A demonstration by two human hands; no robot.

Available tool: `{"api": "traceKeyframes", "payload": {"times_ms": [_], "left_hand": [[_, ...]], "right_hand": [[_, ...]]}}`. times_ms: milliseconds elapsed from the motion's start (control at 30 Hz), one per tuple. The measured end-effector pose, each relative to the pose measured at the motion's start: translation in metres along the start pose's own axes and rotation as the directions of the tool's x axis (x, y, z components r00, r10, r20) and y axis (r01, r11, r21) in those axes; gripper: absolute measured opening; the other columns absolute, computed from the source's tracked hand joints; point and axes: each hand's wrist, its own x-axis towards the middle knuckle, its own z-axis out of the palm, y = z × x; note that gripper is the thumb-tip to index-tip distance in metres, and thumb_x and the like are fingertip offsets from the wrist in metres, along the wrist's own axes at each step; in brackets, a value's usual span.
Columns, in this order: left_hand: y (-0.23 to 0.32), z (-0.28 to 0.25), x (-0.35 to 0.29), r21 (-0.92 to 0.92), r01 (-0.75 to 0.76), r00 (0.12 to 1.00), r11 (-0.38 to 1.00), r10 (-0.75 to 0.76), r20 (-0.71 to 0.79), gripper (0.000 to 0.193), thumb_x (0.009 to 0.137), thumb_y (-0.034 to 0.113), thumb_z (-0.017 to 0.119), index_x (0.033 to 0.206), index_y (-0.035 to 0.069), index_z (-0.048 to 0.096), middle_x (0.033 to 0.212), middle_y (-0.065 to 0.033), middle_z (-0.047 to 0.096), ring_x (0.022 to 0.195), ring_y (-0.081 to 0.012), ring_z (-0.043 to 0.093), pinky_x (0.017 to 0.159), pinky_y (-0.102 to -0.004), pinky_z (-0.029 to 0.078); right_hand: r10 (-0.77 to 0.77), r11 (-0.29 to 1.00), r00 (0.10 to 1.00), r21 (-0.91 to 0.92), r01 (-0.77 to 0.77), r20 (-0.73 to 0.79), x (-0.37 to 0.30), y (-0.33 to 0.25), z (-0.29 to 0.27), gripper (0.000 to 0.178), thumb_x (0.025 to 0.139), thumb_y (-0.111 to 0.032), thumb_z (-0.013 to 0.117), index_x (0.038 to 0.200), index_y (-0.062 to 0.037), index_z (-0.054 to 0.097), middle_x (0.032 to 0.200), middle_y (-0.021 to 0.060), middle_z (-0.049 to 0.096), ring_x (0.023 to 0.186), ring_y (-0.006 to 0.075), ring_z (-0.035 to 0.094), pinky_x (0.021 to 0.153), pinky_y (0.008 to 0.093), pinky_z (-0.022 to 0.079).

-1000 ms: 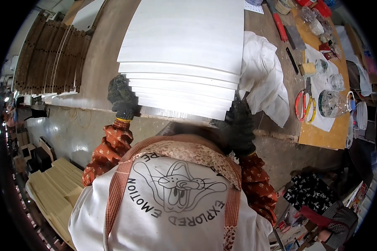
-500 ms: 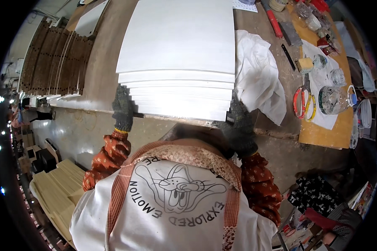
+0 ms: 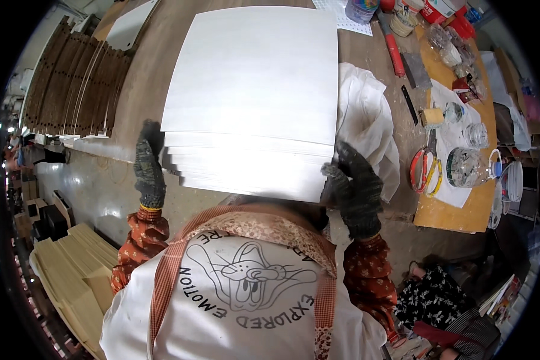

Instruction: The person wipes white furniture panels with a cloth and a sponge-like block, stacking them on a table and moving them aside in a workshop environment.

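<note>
In front of me lies a stack of white panels [image 3: 252,78], its near edges stepped and fanned out, overhanging the table's front edge by my body. My left hand [image 3: 149,165], in a dark knitted glove, is held just off the left side of the stack, fingers stretched upward, holding nothing. At the near right corner of the stack is my gloved right hand [image 3: 358,189], its thumb and fingers spread; whether the thumb touches the panels I cannot tell. A crumpled white cloth [image 3: 366,126] lies beyond it, along the stack's right side.
Brown-edged boards [image 3: 72,90] stand in a row at the far left. On the right are red and yellow scissors [image 3: 426,172], a sponge [image 3: 432,117], a plastic jug [image 3: 467,167] and a red tube [image 3: 394,54]. Pale boards [image 3: 72,264] are piled lower left; another person [image 3: 444,306] is lower right.
Both hands have come away from the sides of the stack and moved outward, the left fingers now clear of it. The stack sits lower in view, its far edge showing; the view has shifted somewhat.
</note>
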Motion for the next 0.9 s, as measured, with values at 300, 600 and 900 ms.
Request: {"api": "traceKeyframes", "payload": {"times_ms": [300, 600, 900], "left_hand": [[0.039, 0.062, 0.008, 0.279, -0.149, 0.988, 0.949, 0.152, 0.01, 0.046, 0.102, 0.027, 0.035, 0.139, 0.001, 0.04, 0.142, -0.0126, 0.043, 0.13, -0.0229, 0.042, 0.109, -0.036, 0.033], [0.027, 0.059, 0.01, 0.372, -0.272, 0.957, 0.887, 0.29, 0.008, 0.037, 0.101, 0.016, 0.039, 0.132, -0.003, 0.048, 0.137, -0.0143, 0.05, 0.126, -0.024, 0.046, 0.106, -0.0352, 0.038], [0.014, 0.051, 0.012, 0.264, -0.342, 0.938, 0.902, 0.342, 0.048, 0.042, 0.101, 0.022, 0.039, 0.135, -0.003, 0.044, 0.141, -0.0138, 0.045, 0.131, -0.0248, 0.041, 0.108, -0.0348, 0.033]], "right_hand": [[-0.409, 0.779, 0.906, -0.476, 0.408, 0.107, 0.016, 0.017, 0.017, 0.016, 0.085, -0.01, 0.061, 0.1, -0.0118, 0.066, 0.098, 0.0087, 0.067, 0.081, 0.0238, 0.065, 0.068, 0.0354, 0.053], [-0.376, 0.864, 0.926, -0.351, 0.36, 0.025, 0.013, 0.024, 0.022, 0.019, 0.087, -0.002, 0.057, 0.104, -0.0036, 0.063, 0.093, 0.0131, 0.067, 0.075, 0.0243, 0.065, 0.065, 0.0335, 0.053], [0.096, 0.981, 0.992, -0.175, -0.081, 0.079, 0.02, -0.022, 0.016, 0.022, 0.088, -0.016, 0.063, 0.104, -0.0014, 0.063, 0.079, 0.0119, 0.065, 0.075, 0.0248, 0.065, 0.069, 0.0344, 0.054]]}}
